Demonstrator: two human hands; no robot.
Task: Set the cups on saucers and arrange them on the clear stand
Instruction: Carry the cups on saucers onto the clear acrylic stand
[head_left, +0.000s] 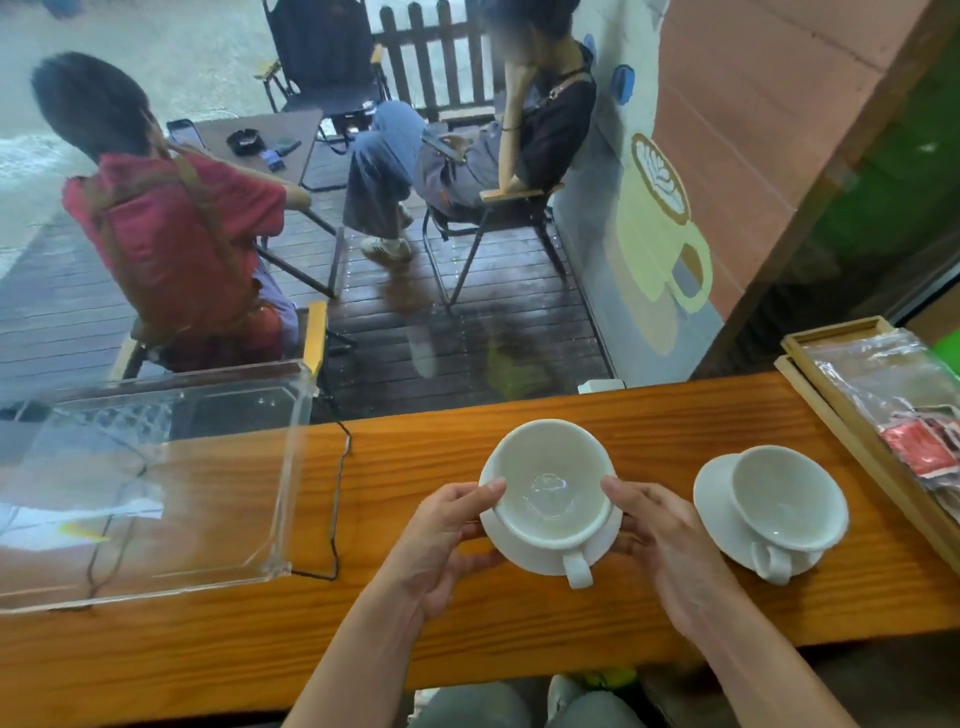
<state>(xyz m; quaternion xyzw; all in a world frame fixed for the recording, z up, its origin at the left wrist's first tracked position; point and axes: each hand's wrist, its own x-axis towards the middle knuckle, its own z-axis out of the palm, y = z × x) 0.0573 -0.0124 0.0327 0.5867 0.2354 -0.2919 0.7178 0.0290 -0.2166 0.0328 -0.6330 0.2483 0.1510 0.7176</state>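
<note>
Both hands grip one saucer from opposite sides: the left hand (447, 535) pinches its left rim with the thumb on top, and the right hand (660, 535) does the same on the right rim. The held saucer (524, 553) is plain white and carries a wide white cup (550, 480), its handle pointing back toward the person. A small clear puddle glints in the bottom of this cup.

There are two cups and two saucers in all. The second cup (789, 496) sits on the second saucer (719, 506) just to the right of the right hand, resting on the wooden counter (415, 639), its handle also turned toward the person.

To the left of the left hand stands the clear stand (156, 483), its top bare, and a thin black cable (337, 509) runs along the counter beside its near edge. Beyond the right hand, at the counter's far right, a wooden tray (831, 332) holds clear wrap and red packets (919, 447).

Farther off, behind the window, two people sit on folding chairs on a dark deck.
</note>
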